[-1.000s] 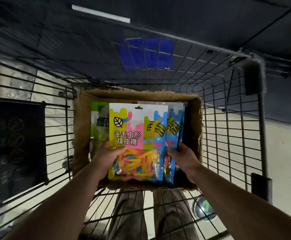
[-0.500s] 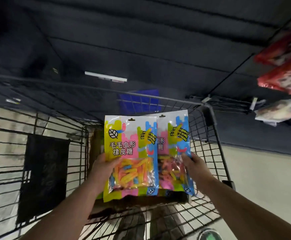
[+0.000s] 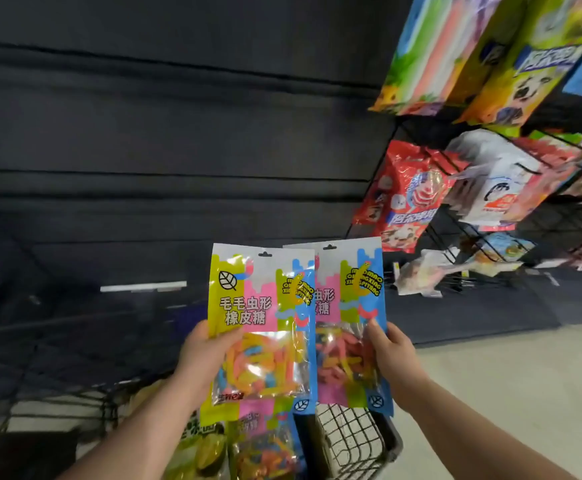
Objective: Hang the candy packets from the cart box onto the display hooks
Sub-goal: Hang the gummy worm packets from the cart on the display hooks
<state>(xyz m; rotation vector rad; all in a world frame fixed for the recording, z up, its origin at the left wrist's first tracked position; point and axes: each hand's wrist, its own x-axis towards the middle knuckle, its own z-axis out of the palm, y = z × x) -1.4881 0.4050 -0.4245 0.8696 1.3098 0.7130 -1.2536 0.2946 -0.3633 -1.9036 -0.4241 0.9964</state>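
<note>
While my left hand [image 3: 203,358] pinches the front gummy packet [image 3: 261,327] and my right hand [image 3: 395,358] pinches the rear packet [image 3: 351,306] above the cart [image 3: 351,441], I should aim their hang holes at a display hook [image 3: 455,251].

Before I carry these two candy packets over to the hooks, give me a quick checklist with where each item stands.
1. Left hand grips the front packet: ok, thumb across its face.
2. Right hand grips the rear packet: ok, held at its right edge.
3. Hang holes free: ok, both top slots are uncovered, well above the fingers.
4. Packets separated: not ok, the front one overlaps the rear one's left side.
5. Free hook on the display rack: cannot tell, the rack is blurred and crowded with hanging bags.
6. More stock left in the cart: ok, packets show below the hands.
</note>
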